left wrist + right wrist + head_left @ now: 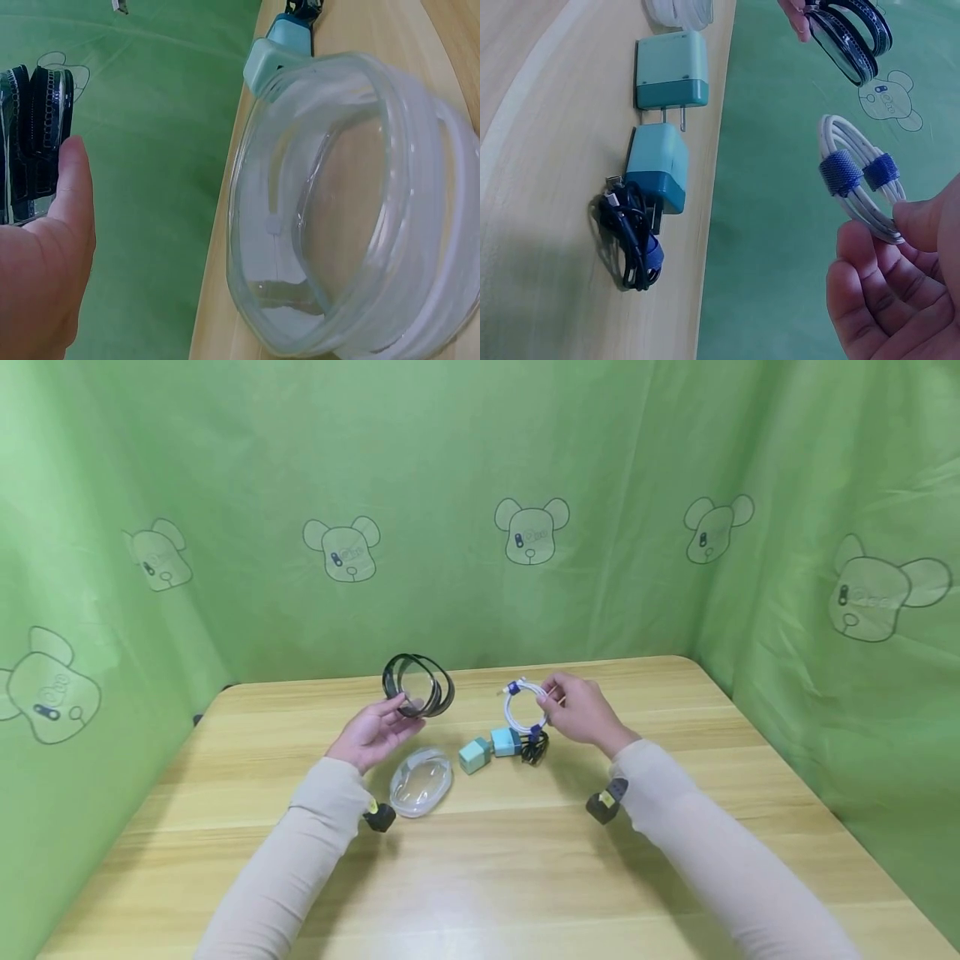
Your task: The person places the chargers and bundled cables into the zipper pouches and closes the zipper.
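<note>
My left hand (372,735) holds up a clear round pouch with a black zip edge (448,695), thumb against its side in the left wrist view. Between thumb and fingers, my right hand (587,710) pinches a coiled white cable (870,217) above the table. Two blue straps (841,173) bind the coil, and one plug end sticks out at its upper left in the head view. Below the hands lie two light-blue charger plugs (474,755) with metal prongs, side by side. A bundled black cable (634,236) with a blue strap touches the nearer charger in the right wrist view.
Another clear round pouch, with whitish edging (420,195), lies on the wooden table (480,877) below my left hand. Green curtains (435,610) with printed bear heads enclose the table's back and sides. A small black camera sits on each wrist.
</note>
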### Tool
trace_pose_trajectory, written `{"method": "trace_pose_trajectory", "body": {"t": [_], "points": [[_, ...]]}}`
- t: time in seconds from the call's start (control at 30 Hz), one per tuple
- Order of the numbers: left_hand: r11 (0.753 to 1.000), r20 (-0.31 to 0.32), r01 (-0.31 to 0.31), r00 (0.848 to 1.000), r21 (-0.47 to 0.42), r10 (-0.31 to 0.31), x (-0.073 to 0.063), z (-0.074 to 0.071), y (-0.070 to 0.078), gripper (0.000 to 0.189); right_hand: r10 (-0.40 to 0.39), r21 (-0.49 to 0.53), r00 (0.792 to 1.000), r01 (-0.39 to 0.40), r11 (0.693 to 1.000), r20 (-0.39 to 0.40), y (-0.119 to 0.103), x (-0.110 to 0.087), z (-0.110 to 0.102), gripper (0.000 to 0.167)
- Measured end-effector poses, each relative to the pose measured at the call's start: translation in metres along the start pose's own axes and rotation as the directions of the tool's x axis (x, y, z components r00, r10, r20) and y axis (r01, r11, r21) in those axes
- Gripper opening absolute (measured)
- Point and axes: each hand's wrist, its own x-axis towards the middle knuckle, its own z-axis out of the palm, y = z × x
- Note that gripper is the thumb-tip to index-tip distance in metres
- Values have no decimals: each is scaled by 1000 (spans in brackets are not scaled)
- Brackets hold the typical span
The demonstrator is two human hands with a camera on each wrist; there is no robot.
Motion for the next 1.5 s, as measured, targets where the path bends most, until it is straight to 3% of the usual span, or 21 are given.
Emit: {"method": "trace_pose_trajectory", "body": {"t": [1.5], "points": [[981, 5, -7, 1000, 192, 7, 2, 22, -18, 14, -39, 27, 999, 40, 999, -13, -14, 4, -1, 15]]}}
